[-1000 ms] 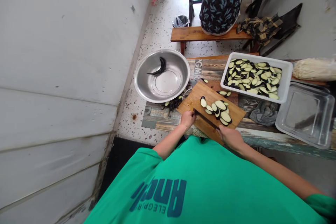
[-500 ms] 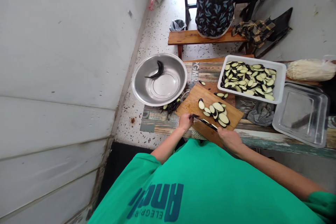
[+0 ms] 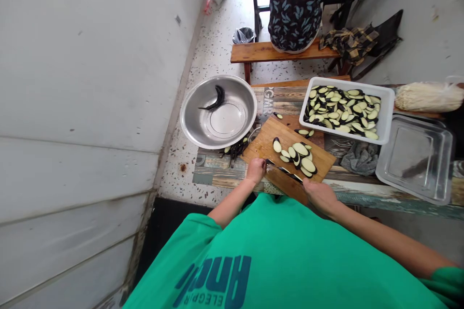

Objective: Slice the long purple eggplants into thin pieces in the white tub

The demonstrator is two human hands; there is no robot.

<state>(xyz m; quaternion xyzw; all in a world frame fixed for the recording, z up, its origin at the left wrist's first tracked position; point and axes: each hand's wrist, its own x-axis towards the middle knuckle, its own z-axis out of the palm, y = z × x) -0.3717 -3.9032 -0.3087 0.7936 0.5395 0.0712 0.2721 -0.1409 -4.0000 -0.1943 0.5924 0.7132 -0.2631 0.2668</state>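
My right hand (image 3: pixel 321 196) is closed round the handle of a wide-bladed knife (image 3: pixel 286 184), whose blade lies along the near edge of the wooden cutting board (image 3: pixel 261 141). My left hand (image 3: pixel 256 170) has its fingers pressed together on a dark eggplant (image 3: pixel 268 161) at the board's left corner, beside the blade. Dark-skinned strips show along the blade's upper edge. Oval eggplant slices (image 3: pixel 300 148) lie loose in the middle of the board. The knife handle is mostly hidden in my right hand.
A steel basin (image 3: pixel 192 128) with dark eggplant inside stands left. Trimmings (image 3: pixel 237 148) lie below it. A white tub (image 3: pixel 388 111) of slices stands right, near a grey cloth (image 3: pixel 360 158), a clear plastic lid (image 3: pixel 416 154) and bagged pale food (image 3: pixel 429 96). A person (image 3: pixel 295 7) sits on a bench (image 3: pixel 261 52).
The slices near the blade have shifted slightly, and the knife has moved a little. Both hands stay almost where they were; the view has shifted slightly.
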